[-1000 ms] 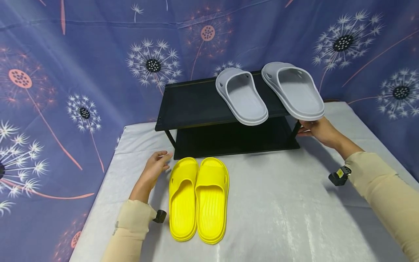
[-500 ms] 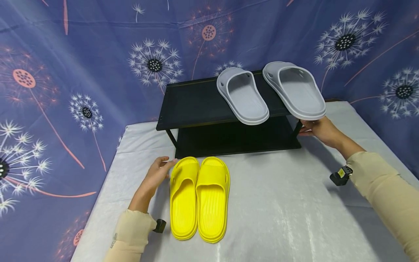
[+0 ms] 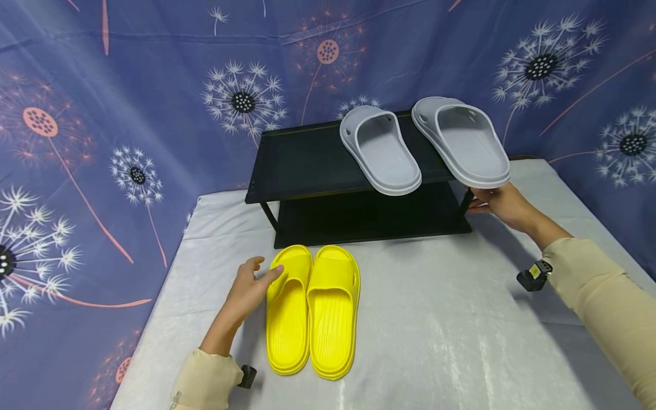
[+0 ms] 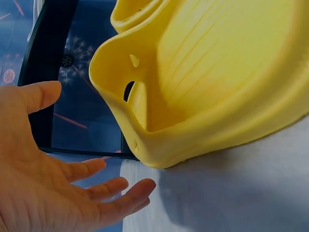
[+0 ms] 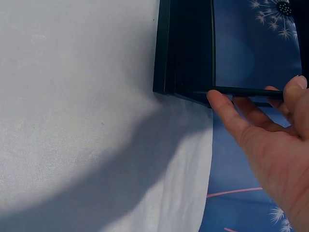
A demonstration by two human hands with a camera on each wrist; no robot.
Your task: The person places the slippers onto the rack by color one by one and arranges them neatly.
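Note:
Two yellow slippers (image 3: 287, 341) lie side by side in front of a black two-tier shoe rack (image 3: 302, 162). My left hand (image 3: 247, 293) is at the left slipper's outer side, fingers spread and thumb apart, holding nothing. In the left wrist view its fingers (image 4: 140, 189) stand just off the slipper's strap (image 4: 145, 145). At the rack's right end, my right hand (image 3: 504, 206) touches the post (image 5: 246, 91) with extended fingers, its thumb near the upper shelf. Part of this hand is hidden under a grey slipper (image 3: 476, 156) in the head view.
Another grey slipper (image 3: 389, 162) sits on the rack's top shelf, and both grey toes or heels overhang its front edge. A white cloth (image 3: 435, 324) covers the table. A blue dandelion-print curtain (image 3: 169, 85) hangs behind and at the sides.
My left hand has come back from beside the rack's left front corner and opened wider, its thumb now overlapping the left yellow slipper. The right hand stays at the post.

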